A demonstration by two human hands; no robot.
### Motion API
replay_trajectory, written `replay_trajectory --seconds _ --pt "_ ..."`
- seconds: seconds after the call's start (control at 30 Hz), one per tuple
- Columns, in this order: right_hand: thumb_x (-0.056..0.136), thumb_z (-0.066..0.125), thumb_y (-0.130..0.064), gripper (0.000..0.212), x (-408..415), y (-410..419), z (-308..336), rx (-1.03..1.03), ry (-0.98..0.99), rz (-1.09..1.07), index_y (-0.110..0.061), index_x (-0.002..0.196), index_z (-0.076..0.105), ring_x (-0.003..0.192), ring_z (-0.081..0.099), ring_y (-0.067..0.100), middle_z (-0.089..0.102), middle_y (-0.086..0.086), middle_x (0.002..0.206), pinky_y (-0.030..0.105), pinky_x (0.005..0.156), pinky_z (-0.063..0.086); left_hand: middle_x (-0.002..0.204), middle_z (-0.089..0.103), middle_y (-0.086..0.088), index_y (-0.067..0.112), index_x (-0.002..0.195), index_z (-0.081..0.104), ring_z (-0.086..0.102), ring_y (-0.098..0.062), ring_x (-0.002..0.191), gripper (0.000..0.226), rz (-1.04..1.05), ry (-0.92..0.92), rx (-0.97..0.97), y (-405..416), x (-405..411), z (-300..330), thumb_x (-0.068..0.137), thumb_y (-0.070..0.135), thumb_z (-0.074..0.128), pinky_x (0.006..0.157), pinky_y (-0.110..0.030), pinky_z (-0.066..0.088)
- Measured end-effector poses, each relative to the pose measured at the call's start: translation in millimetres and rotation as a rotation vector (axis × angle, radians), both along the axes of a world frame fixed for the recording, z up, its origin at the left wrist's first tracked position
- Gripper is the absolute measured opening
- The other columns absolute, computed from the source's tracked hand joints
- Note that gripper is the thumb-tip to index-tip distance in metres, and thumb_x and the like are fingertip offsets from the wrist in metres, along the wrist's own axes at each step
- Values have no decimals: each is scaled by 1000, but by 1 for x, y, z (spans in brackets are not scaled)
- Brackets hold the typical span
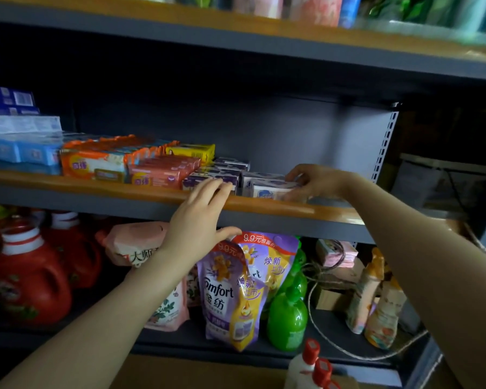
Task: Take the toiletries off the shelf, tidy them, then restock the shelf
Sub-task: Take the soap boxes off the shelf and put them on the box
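On the middle shelf (264,204) lie rows of soap packs: orange-and-white ones (96,161), pink ones (160,171), a yellow pack (191,151) and purple-and-white boxes (222,169). My right hand (313,181) grips a white soap box (270,189) at the right end of the row, resting on the shelf. My left hand (199,217) lies flat over the shelf's orange front edge, fingertips touching the purple boxes and thumb under the edge, holding nothing. Blue toothpaste boxes (17,144) are stacked at the far left.
The lower shelf holds red detergent jugs (28,279), purple Comfort refill pouches (230,293), a green bottle (288,315), pale spray bottles (376,301) and loose twine (314,313). The top shelf (292,26) carries pink and green packs. White bottles with red caps (312,363) stand near the bottom.
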State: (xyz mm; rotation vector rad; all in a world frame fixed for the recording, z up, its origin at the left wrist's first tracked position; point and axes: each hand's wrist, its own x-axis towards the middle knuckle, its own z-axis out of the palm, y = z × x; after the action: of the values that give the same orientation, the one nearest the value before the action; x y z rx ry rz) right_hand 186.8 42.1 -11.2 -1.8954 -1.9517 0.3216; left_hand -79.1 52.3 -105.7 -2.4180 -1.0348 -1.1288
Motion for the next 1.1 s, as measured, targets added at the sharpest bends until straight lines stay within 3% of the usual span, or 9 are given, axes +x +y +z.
replay_trajectory --seconds 0.17,0.27,0.33,0.4,0.5,0.67,0.8,0.97,1.1 --pt "60 81 -45 71 -1 -24 -1 419 228 -72 -17 119 55 96 58 13 59 -2 107 26 87 47 146 36 -8 10 141 35 27 -24 137 91 33 40 -41 -5 3 10 72 65 57 111 -38 22" --pt "55 84 -44 74 -15 -52 1 568 413 80 -18 117 54 90 60 3 62 -6 104 19 82 48 151 29 -2 16 146 26 25 -18 138 108 -82 -221 -248 -22 7 32 60 80 41 109 -32 20" --pt "62 80 -30 57 -28 -69 -9 541 587 243 -16 112 56 91 62 5 66 -3 103 21 83 50 144 36 14 23 144 29 34 -5 130 103 -266 -444 -286 -36 11 44 60 80 47 103 -24 28" --pt "66 74 -19 46 -38 -80 -27 474 765 354 -17 109 57 92 62 9 67 -1 102 23 82 51 126 46 34 36 132 42 46 9 116 78 -506 -583 -330 -50 15 50 65 71 61 96 -17 38" --pt "56 85 -31 70 -48 -86 -54 317 1026 441 -7 115 55 92 63 17 67 8 105 27 80 53 109 62 25 45 108 51 58 -1 106 48 -661 -688 -394 -63 20 50 65 55 68 87 -22 48" --pt "49 89 -40 82 -47 -93 -76 206 1174 433 -7 117 56 91 65 22 67 12 107 33 79 55 104 64 19 41 99 55 61 -2 100 45 -651 -722 -437 -70 20 38 59 54 72 83 -20 49" --pt "61 82 -27 59 -45 -106 -79 355 978 296 -16 113 58 96 65 17 67 7 112 30 77 53 97 68 23 35 99 58 63 2 92 44 -711 -750 -611 -74 17 29 61 41 79 72 -12 49" --pt "59 84 -36 79 -50 -127 -78 634 338 165 -23 127 46 108 53 3 53 -13 118 19 88 47 86 72 15 26 102 58 67 -2 77 43 -703 -805 -921 -77 12 15 61 39 67 59 -18 54" --pt "62 84 -31 87 -59 -137 -81 676 314 262 -34 132 31 116 49 12 49 -7 125 27 97 42 88 72 -4 12 97 63 70 -14 75 31 -757 -1015 -1339 -73 17 -7 70 26 62 60 -25 56"
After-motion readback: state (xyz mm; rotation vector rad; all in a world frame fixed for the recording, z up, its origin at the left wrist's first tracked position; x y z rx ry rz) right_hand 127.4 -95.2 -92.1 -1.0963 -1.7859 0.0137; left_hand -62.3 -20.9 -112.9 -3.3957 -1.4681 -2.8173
